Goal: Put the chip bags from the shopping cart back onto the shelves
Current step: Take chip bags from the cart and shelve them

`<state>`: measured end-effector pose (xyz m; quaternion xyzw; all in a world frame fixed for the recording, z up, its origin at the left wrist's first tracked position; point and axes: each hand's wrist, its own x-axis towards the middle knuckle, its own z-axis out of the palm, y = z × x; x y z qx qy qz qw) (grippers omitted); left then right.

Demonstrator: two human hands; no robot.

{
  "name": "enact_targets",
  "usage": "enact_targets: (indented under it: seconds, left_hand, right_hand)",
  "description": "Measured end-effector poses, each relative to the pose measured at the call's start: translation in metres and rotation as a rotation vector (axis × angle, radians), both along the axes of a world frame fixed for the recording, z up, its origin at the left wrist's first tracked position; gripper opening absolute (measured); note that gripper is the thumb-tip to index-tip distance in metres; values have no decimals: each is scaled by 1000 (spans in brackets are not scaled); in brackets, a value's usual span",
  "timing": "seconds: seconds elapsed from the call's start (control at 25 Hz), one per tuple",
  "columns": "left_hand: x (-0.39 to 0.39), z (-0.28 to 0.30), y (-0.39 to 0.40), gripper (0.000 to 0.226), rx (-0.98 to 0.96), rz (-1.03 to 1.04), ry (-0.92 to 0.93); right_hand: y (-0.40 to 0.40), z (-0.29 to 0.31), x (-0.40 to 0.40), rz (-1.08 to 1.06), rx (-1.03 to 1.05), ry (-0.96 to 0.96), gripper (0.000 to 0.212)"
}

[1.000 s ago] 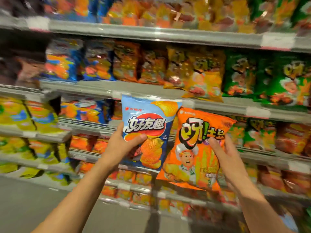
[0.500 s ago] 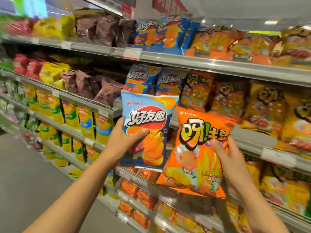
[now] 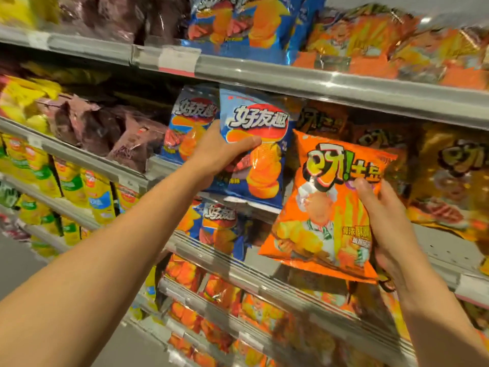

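**Blue bag nears its row, orange one waits**

Blue foil meets blue foil: our left hand [image 3: 219,152] grips a blue chip bag [image 3: 255,149] by its lower left side, thumb across the front, and holds it up against the second shelf [image 3: 344,88], just beside a matching blue bag [image 3: 190,125] standing there. Whether the bag in hand already rests on the shelf board or hangs in front of it, we cannot tell; its bottom edge overlaps the shelf lip below. Our right hand [image 3: 383,221] grasps an orange chip bag [image 3: 328,205] along its right edge, thumb on the front, and holds it lower and nearer to us, apart from the shelving. Orange bags of similar design [image 3: 370,38] fill the top shelf at right, and darker ones stand behind the held bag.

We judge the job mid-course. Neither bag in our hands is shelved yet: the blue one looks close to placement among its kind, and the orange one has yet to find its row. The shopping cart is out of view, so we cannot say how many bags remain in it.
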<state>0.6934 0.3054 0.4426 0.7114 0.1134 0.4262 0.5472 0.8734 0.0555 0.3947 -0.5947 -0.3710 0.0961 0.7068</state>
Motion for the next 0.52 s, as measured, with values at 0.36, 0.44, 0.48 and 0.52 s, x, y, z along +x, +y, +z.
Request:
enact_targets:
  seconds: [0.36, 0.44, 0.48, 0.52]
  left_hand:
    - [47, -20, 73, 87, -17, 137, 174]
    - [50, -20, 82, 99, -2, 78, 193]
    - [51, -19, 85, 101, 6, 40, 203]
    - [51, -19, 89, 101, 26, 5, 211]
  right_hand:
    - [20, 0, -8, -102, -71, -20, 47]
    - [25, 0, -18, -119, -65, -6, 43]
    - [27, -1, -22, -132, -62, 2, 42]
    - [29, -1, -26, -144, -63, 8, 42]
